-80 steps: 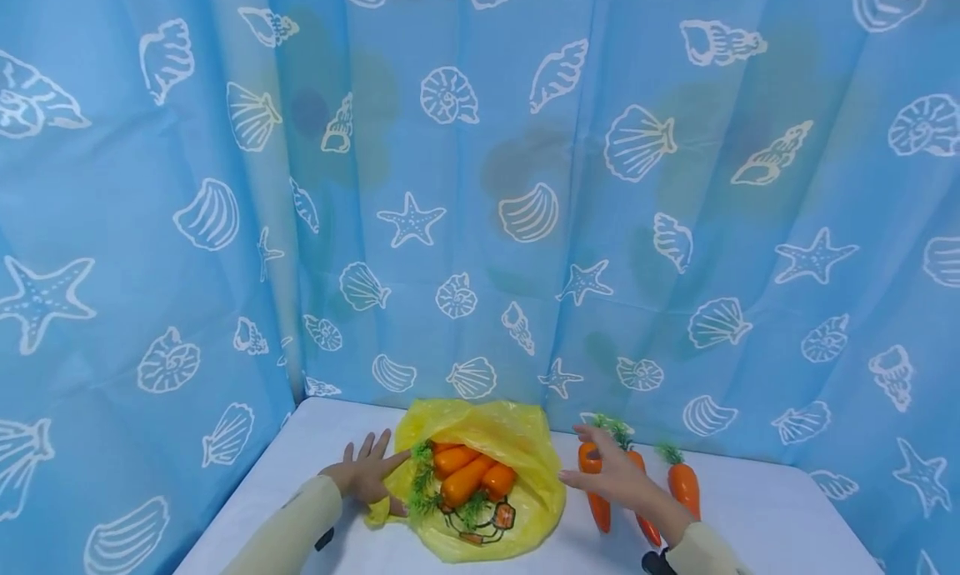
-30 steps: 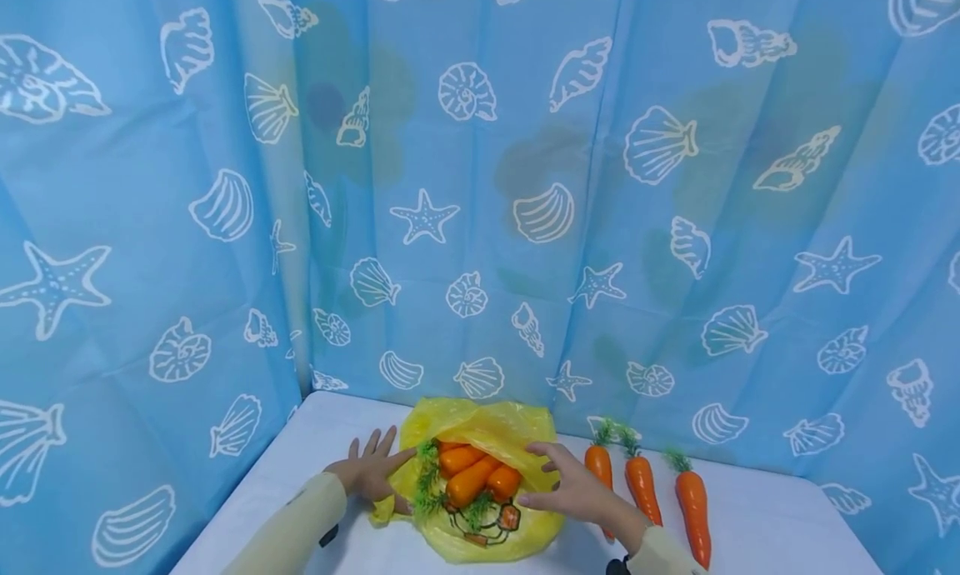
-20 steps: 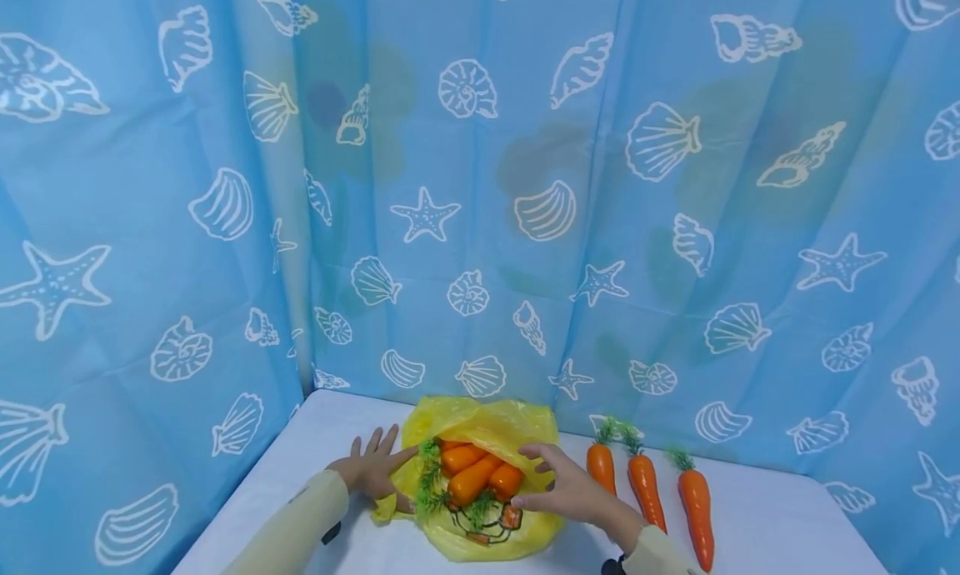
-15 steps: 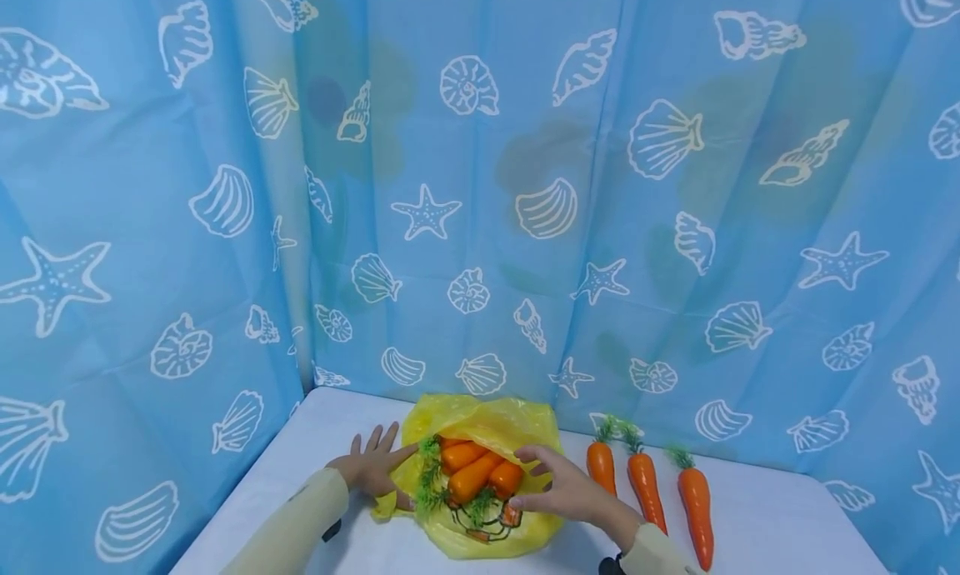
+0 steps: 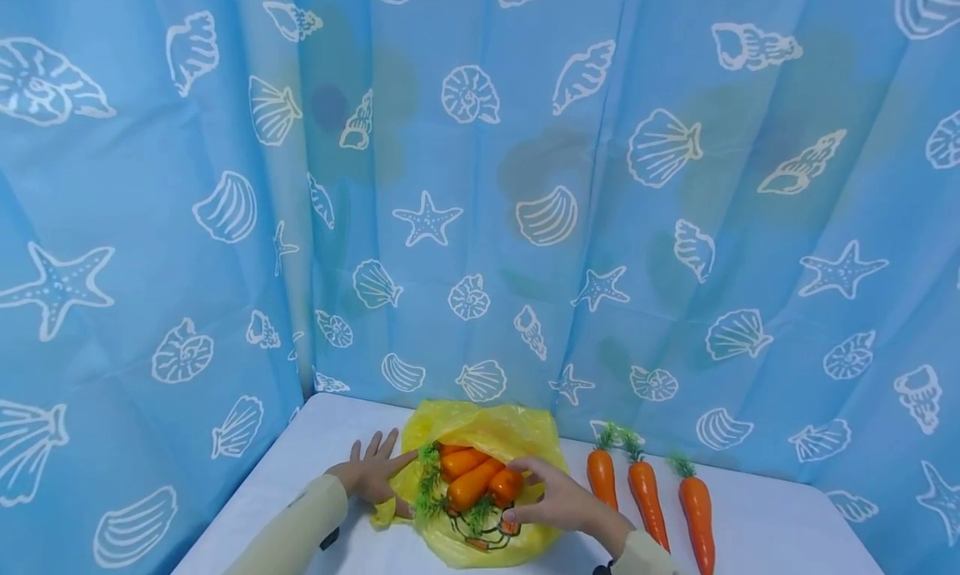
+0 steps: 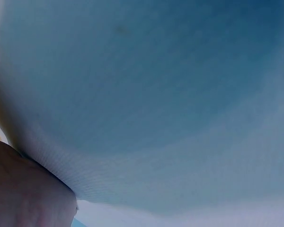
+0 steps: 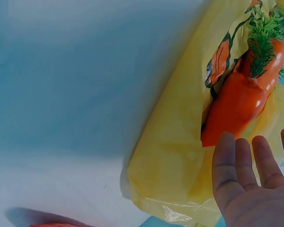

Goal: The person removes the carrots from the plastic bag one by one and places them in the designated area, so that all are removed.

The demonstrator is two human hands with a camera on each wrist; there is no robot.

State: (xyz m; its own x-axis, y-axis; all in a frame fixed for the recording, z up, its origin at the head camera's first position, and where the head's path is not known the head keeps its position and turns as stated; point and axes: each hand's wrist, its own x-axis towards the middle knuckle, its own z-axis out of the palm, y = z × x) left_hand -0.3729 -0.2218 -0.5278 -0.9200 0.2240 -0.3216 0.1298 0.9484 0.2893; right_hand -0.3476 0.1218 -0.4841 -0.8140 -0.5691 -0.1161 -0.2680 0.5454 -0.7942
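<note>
A yellow plastic bag (image 5: 517,429) lies on its side, its mouth facing the front. Several orange toy carrots (image 5: 468,485) with green leafy tops sit in the opening. At the bag's left edge, my left hand (image 5: 371,475) rests with spread fingers, thumb against the plastic. My right hand (image 5: 558,498) is at the bag's right side, its fingers by the rightmost carrot in the mouth (image 5: 506,485). The right wrist view shows the right hand's fingers (image 7: 223,163) extended, overlapping the bag just below a carrot (image 7: 236,106); whether they touch it I cannot tell.
Three loose carrots lie right of the bag: one nearest (image 5: 602,477), one in the middle (image 5: 648,500) and one farther right (image 5: 697,517). They are on a white table (image 5: 772,517). A blue shell-patterned curtain (image 5: 480,225) stands behind and on the left.
My right hand has moved left from over the loose carrots to the bag's mouth, lately edging closer to the carrot there. The left hand has stayed at the bag's left edge.
</note>
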